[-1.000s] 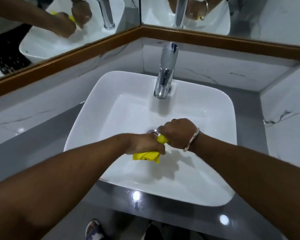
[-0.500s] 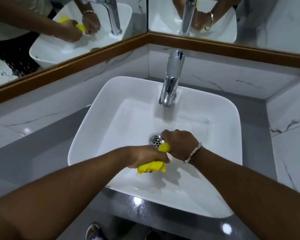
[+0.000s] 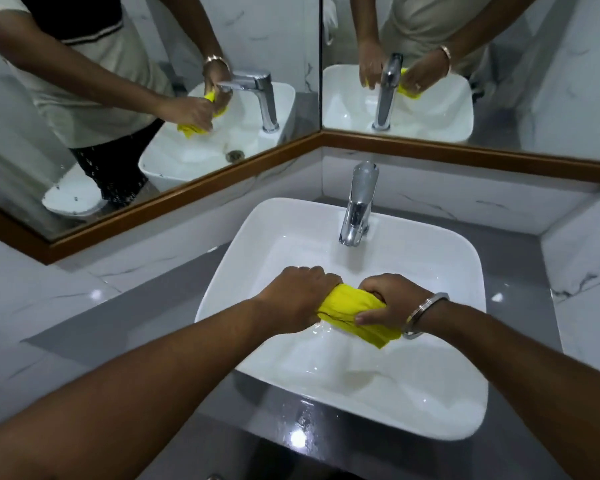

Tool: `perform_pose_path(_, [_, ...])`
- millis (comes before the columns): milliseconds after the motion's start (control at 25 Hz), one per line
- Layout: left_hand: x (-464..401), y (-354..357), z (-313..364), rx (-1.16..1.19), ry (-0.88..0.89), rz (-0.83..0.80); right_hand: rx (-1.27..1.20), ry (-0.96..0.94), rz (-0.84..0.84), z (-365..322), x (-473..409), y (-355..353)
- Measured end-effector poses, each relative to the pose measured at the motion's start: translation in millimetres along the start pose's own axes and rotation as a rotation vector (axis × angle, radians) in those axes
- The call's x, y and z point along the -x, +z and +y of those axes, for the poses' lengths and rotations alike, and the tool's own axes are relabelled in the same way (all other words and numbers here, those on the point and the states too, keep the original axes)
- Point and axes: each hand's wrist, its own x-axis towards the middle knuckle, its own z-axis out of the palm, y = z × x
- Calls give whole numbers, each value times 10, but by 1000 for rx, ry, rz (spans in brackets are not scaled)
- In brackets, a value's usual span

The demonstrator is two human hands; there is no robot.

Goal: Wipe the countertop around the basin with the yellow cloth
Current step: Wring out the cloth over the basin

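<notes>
The yellow cloth (image 3: pixel 352 308) is rolled into a thick twist and held over the middle of the white square basin (image 3: pixel 281 220). My left hand (image 3: pixel 297 297) grips its left end. My right hand (image 3: pixel 392 301), with a metal bangle at the wrist, grips its right end, and a loose corner hangs below that hand. Both hands hover above the basin floor and hide the drain. The grey countertop (image 3: pixel 125 313) surrounds the basin on the left, front and right.
A chrome tap (image 3: pixel 357 206) stands at the basin's back rim. Wood-framed mirrors (image 3: pixel 187 188) meet in the corner behind it, above white marble upstands. A marble wall (image 3: pixel 582 275) rises at the right. The front counter strip (image 3: pixel 302 431) looks wet and shiny.
My hands have moved apart along the cloth, which now shows as a longer twist between them. The view has tilted up, showing more mirror.
</notes>
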Motion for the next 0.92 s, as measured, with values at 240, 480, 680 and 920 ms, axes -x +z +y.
perform_pose_path(240, [38, -331, -89, 335, -100, -262, -34, 65, -101, -232, 9, -300])
perform_pose_path(480, [59, -305, -313, 219, -19, -337, 136, 230, 32, -339, 109, -102])
perform_pose_path(680, [101, -386, -569, 93, 158, -209, 85, 422, 176, -714, 319, 67])
perform_pose_path(920, [141, -479, -654, -42, 554, 51, 0, 590, 287, -1072, 600, 292])
